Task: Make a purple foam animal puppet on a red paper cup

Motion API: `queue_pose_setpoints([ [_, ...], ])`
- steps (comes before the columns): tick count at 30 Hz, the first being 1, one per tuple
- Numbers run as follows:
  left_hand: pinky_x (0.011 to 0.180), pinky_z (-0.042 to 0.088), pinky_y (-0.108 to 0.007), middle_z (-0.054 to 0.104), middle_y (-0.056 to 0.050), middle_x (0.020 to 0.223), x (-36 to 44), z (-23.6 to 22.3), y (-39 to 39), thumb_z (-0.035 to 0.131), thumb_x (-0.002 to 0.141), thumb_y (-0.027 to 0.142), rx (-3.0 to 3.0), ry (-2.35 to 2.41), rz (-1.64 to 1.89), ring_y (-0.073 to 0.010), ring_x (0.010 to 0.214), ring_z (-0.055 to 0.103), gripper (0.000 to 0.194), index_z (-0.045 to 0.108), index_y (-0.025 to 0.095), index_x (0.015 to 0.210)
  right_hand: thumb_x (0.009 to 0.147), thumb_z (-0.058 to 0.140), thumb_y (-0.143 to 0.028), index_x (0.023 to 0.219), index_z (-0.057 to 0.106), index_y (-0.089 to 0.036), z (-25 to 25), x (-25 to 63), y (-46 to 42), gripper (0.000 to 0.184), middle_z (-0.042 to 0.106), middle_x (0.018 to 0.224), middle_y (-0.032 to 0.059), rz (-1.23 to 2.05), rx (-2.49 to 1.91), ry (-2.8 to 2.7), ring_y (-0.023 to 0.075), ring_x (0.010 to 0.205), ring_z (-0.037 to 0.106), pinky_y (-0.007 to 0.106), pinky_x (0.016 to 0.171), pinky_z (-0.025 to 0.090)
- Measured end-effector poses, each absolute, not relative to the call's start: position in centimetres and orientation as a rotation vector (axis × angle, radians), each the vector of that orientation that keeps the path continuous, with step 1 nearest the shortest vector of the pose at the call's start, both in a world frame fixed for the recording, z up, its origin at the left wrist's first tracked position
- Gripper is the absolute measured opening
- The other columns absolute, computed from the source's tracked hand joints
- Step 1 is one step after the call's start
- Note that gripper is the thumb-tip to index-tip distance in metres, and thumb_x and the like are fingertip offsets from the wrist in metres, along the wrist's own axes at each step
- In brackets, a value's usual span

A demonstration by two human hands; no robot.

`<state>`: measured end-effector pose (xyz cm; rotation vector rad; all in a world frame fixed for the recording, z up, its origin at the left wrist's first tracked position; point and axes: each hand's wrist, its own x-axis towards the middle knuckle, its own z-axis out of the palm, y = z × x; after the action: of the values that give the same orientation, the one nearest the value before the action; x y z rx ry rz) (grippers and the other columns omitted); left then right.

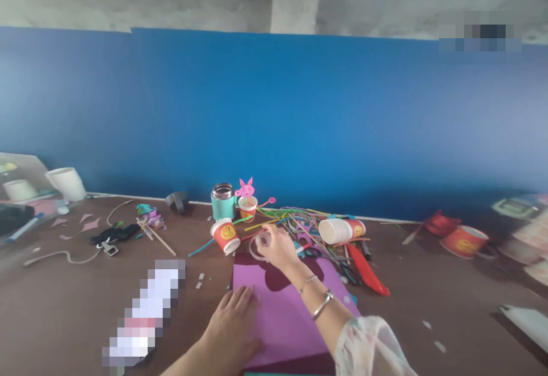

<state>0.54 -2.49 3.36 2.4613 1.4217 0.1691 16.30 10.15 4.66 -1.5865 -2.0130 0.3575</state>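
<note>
My left hand [233, 327] lies flat, fingers stretched out, at the left edge of a purple sheet [286, 324]. My right hand [280, 247] reaches past the sheet's far edge, its fingers closed around a roll of clear tape [260, 246]. Dark maroon paper [280, 276] shows at the top of the purple sheet, with a cut-out curve. Just left of the tape, a red and white paper cup [225, 236] is tipped over. Behind it stands another paper cup [248, 209] with a pink paper animal figure [246, 189] on it.
A teal jar [222, 202] stands open near the blue partition [274, 119]. Colourful sticks [299, 219], stacked cups [340, 231], scissors [349, 273] and a red plastic piece [368, 273] crowd the right. Keys [109, 246], paper scraps [89, 225] and a white cable [64, 257] lie left.
</note>
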Motion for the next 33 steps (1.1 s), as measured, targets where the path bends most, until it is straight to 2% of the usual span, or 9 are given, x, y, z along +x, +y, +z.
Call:
queue_pose_setpoints([
  [3, 0.107, 0.029, -0.048, 0.037, -0.012, 0.145, 0.2, 2.6, -2.9, 0.059, 0.076, 0.029, 2.502, 1.309, 0.188, -0.0293, 0.132, 0.033, 0.063, 0.039, 0.022, 0.135, 0.079, 0.054, -0.032, 0.114, 0.049, -0.017, 5.0, 16.8, 9.1, 0.037, 0.066, 0.102, 0.0076, 0.713, -1.418, -1.825, 0.0187, 0.090, 0.062, 0.029, 0.075, 0.048],
  [6, 0.108, 0.027, -0.047, 0.042, -0.010, 0.142, -0.1, 2.8, -2.7, 0.056, 0.076, 0.027, 2.483, 1.320, 0.212, -0.0281, 0.131, 0.035, 0.059, 0.042, 0.021, 0.133, 0.077, 0.058, -0.030, 0.113, 0.051, -0.020, 4.6, 17.2, 7.1, 0.038, 0.068, 0.097, 0.0053, 0.932, -1.209, -1.876, 0.0185, 0.083, 0.064, 0.031, 0.072, 0.050],
  [10, 0.100, 0.037, -0.047, 0.056, -0.016, 0.122, -0.4, 3.5, -1.9, 0.049, 0.076, 0.018, 2.310, 1.669, 0.416, -0.0298, 0.116, 0.049, 0.042, 0.052, 0.012, 0.118, 0.068, 0.062, -0.015, 0.117, 0.052, -0.018, 3.6, 17.1, 4.6, 0.050, 0.065, 0.106, 0.0092, 0.645, -1.200, -2.086, 0.0241, 0.103, 0.056, 0.038, 0.088, 0.045],
  [13, 0.099, 0.036, -0.049, 0.054, -0.018, 0.123, -0.4, 3.2, -0.5, 0.051, 0.072, 0.016, 2.217, 1.753, 0.619, -0.0318, 0.118, 0.047, 0.052, 0.045, 0.010, 0.123, 0.069, 0.059, -0.012, 0.119, 0.051, -0.016, 3.2, 16.3, 3.8, 0.051, 0.062, 0.112, 0.0111, 0.587, -1.179, -2.164, 0.0244, 0.106, 0.054, 0.039, 0.092, 0.043],
  [17, 0.100, 0.036, -0.048, 0.048, -0.017, 0.132, 0.1, 1.3, 1.6, 0.057, 0.067, 0.018, 2.168, 1.576, 0.765, -0.0309, 0.122, 0.045, 0.065, 0.037, 0.014, 0.129, 0.076, 0.060, -0.021, 0.120, 0.052, -0.017, 3.1, 16.1, 4.1, 0.045, 0.060, 0.117, 0.0128, 0.558, -1.136, -2.156, 0.0247, 0.109, 0.054, 0.040, 0.094, 0.043],
  [22, 0.098, 0.039, -0.047, 0.056, -0.015, 0.123, 0.5, -0.3, 2.4, 0.059, 0.069, 0.021, 2.084, 1.589, 0.857, -0.0289, 0.116, 0.051, 0.060, 0.042, 0.015, 0.127, 0.085, 0.046, -0.018, 0.097, 0.064, -0.018, 3.4, 20.4, 5.9, 0.022, 0.069, 0.097, 0.0086, 0.460, -1.352, -2.015, 0.0215, 0.092, 0.063, 0.034, 0.080, 0.048],
  [26, 0.097, 0.040, -0.047, 0.060, -0.014, 0.118, 0.4, -0.6, 2.3, 0.057, 0.074, 0.026, 2.118, 1.597, 0.912, -0.0281, 0.112, 0.054, 0.051, 0.046, 0.014, 0.122, 0.078, 0.046, -0.010, 0.088, 0.067, -0.018, 3.8, 24.9, 7.4, 0.025, 0.069, 0.092, 0.0070, 0.221, -1.604, -2.012, 0.0217, 0.089, 0.062, 0.034, 0.083, 0.046],
  [30, 0.093, 0.044, -0.045, 0.061, -0.014, 0.117, 0.3, -0.2, 2.1, 0.054, 0.076, 0.025, 2.216, 1.588, 0.909, -0.0276, 0.108, 0.055, 0.045, 0.049, 0.014, 0.120, 0.072, 0.047, -0.003, 0.093, 0.067, -0.018, 3.6, 26.2, 7.9, 0.033, 0.065, 0.096, 0.0061, 0.100, -1.608, -2.216, 0.0216, 0.098, 0.055, 0.033, 0.090, 0.040],
  [33, 0.090, 0.045, -0.044, 0.062, -0.013, 0.114, 0.4, 0.4, 1.8, 0.054, 0.076, 0.024, 2.271, 1.594, 0.860, -0.0278, 0.104, 0.057, 0.044, 0.050, 0.015, 0.119, 0.071, 0.047, -0.002, 0.089, 0.068, -0.019, 3.2, 25.5, 7.9, 0.033, 0.064, 0.092, 0.0059, -0.001, -1.627, -2.343, 0.0219, 0.096, 0.053, 0.033, 0.088, 0.039],
])
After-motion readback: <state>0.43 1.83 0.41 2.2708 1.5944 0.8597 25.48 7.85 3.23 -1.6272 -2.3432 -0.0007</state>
